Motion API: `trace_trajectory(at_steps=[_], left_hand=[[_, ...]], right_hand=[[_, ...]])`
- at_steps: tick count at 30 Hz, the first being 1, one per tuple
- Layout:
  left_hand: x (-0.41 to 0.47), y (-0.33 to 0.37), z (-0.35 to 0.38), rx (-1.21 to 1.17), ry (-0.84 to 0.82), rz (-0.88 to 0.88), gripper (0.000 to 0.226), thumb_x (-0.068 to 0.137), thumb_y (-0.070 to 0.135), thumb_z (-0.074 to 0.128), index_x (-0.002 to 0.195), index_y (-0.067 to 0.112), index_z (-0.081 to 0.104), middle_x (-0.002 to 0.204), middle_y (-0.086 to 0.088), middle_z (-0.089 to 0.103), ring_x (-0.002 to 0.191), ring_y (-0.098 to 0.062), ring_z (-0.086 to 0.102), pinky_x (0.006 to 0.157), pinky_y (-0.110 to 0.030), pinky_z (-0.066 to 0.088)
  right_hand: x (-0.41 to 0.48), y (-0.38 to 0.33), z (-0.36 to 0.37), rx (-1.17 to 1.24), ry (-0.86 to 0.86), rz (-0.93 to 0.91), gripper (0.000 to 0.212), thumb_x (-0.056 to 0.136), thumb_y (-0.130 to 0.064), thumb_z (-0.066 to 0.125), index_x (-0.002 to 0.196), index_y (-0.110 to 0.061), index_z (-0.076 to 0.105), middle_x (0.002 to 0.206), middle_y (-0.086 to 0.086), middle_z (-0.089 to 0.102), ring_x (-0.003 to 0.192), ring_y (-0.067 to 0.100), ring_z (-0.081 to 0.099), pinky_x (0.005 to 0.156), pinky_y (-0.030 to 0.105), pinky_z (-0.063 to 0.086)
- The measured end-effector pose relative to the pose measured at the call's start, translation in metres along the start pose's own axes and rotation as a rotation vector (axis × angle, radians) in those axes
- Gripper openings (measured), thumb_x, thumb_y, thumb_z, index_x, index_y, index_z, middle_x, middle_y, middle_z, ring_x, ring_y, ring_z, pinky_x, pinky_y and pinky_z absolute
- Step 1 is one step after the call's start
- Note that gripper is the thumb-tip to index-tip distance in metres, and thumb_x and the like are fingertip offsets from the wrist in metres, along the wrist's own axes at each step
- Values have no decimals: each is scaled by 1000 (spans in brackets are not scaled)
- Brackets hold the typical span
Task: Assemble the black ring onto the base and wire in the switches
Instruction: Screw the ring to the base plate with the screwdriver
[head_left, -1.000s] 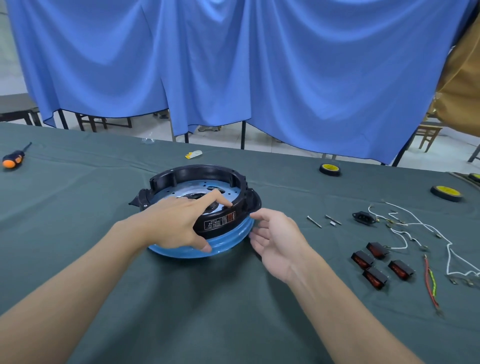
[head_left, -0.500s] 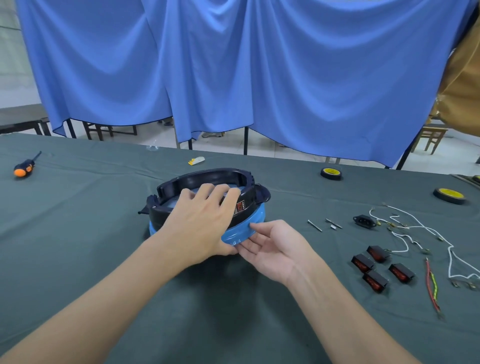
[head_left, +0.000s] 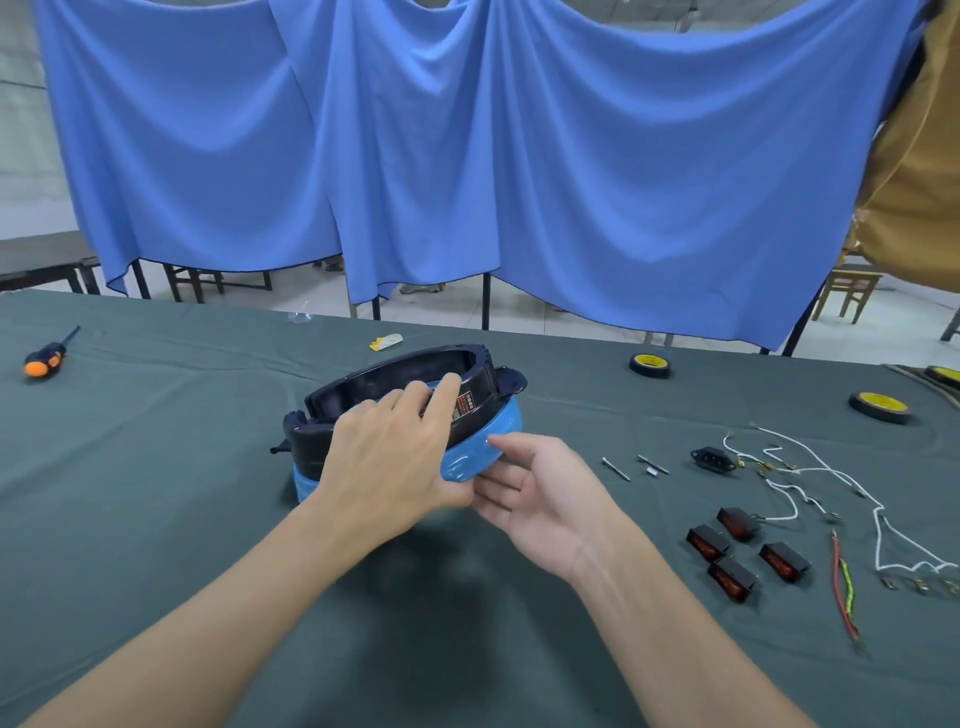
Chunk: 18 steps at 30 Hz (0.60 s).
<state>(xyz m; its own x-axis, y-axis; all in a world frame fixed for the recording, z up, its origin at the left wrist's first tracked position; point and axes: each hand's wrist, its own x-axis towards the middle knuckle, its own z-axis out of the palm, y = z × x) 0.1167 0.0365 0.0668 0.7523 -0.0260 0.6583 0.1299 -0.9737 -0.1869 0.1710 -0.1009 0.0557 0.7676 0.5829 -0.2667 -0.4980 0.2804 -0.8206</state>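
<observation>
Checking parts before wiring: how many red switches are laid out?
4, clustered on the table right of the right hand: far switch, left switch, right switch, near switch. None seems hidden.

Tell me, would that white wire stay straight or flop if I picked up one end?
It would probably flop. The white wire is thin and lies in loose bends on the table cloth, so it looks limp. It likely weighs very little. The small metal ends may dangle and snag the red and green wires.
</observation>
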Motion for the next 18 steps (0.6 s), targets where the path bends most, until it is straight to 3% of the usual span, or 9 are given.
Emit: trace_trajectory(at_steps=[3, 7, 9, 12, 14, 16, 18], left_hand=[[11, 2, -8, -106, 71, -105, 91, 41, 52, 85, 117, 7, 64, 75, -2, 63, 61, -27, 65, 49, -26, 33], [31, 1, -26, -393, 105, -378, 85, 50, 67, 64, 125, 32, 49, 96, 15, 63, 85, -21, 63, 67, -31, 39], [38, -4, -36, -614, 171, -515, 71, 46, 68, 58, 111, 42, 50, 84, 23, 62, 80, -11, 62, 65, -30, 42], [44, -12, -42, -945, 224, -695, 59, 42, 63, 64, 96, 39, 56, 74, 23, 67, 77, 0, 64, 69, -29, 51], [44, -17, -43, -1097, 255, -792, 54, 42, 60, 67, 91, 37, 61, 75, 25, 69, 76, 1, 65, 69, -25, 51], [43, -21, -44, -1289, 273, -908, 49, 45, 52, 72, 89, 30, 67, 73, 14, 72, 72, -10, 67, 69, -29, 52], [39, -26, -45, -1487, 241, -1036, 37, 55, 40, 77, 85, 20, 70, 70, 4, 72, 63, -18, 65, 63, -31, 53]], right_hand=[[-2, -13, 9, 79, -68, -146, 26, 95, -3, 46, 114, 2, 63, 108, 19, 71, 92, 32, 68, 92, 46, 51], [-8, -45, 30, -37, -157, -330, 22, 98, -6, 45, 107, 2, 63, 107, 16, 71, 85, 27, 67, 72, 34, 53], [-11, -61, 43, -160, -152, -395, 18, 97, -14, 49, 101, -3, 63, 106, 18, 70, 85, 27, 61, 75, 35, 45], [-11, -74, 58, -294, -176, -421, 34, 98, -28, 50, 110, -1, 67, 111, 14, 71, 93, 23, 64, 91, 38, 45], [-11, -74, 62, -443, -172, -441, 34, 99, -36, 47, 112, -12, 69, 111, -1, 72, 106, 7, 64, 97, 29, 43], [-9, -69, 63, -614, -148, -467, 31, 99, -43, 45, 107, -25, 70, 105, -21, 71, 98, -15, 59, 84, 16, 39], [-8, -62, 60, -768, -138, -480, 29, 98, -49, 43, 110, -37, 66, 102, -35, 64, 88, -29, 51, 74, 12, 35]])
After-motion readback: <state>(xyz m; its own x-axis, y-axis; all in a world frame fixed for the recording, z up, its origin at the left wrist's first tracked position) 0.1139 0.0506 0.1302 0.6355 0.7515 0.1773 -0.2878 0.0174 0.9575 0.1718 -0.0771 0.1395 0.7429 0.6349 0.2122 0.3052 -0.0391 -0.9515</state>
